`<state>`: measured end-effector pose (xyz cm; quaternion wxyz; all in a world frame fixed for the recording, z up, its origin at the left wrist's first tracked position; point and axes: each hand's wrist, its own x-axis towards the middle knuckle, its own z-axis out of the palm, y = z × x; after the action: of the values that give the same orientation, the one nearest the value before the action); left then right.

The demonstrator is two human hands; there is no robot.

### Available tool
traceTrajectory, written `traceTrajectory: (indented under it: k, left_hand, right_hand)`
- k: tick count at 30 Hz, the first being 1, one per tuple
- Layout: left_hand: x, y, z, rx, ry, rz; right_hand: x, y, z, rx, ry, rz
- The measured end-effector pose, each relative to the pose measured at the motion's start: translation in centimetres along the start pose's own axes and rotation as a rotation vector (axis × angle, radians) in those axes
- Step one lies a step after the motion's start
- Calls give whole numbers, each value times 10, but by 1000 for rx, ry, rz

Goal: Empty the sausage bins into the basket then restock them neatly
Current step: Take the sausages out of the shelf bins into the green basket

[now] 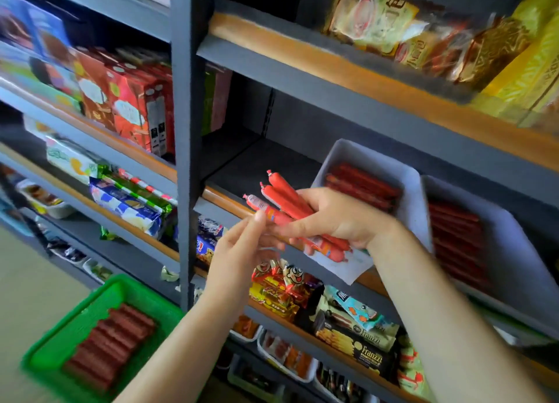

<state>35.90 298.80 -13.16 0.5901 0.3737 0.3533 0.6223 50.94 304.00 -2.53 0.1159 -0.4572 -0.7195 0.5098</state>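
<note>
The right hand grips a bunch of orange sausages at the shelf's front edge, beside 2 grey bins. The left hand pinches 1 sausage. The green basket sits lower left.

Tall dark grey metal shelving fills the view, its boards edged with orange-brown wooden strips. Red snack cartons stand on the left bay, clear-wrapped biscuit packs on the top right shelf, black and yellow wafer packets lower down. A pale beige floor shows bottom left, in soft, even light.
</note>
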Motion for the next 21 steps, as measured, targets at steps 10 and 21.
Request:
traceTrajectory:
  k: [10, 21]
  left_hand:
    - [-9, -47, -118, -234, 273, -260]
    - [-45, -211, -276, -215, 566, -633]
  right_hand:
    - [109, 57, 101, 28, -169, 134]
    - [217, 227, 265, 86, -293, 439]
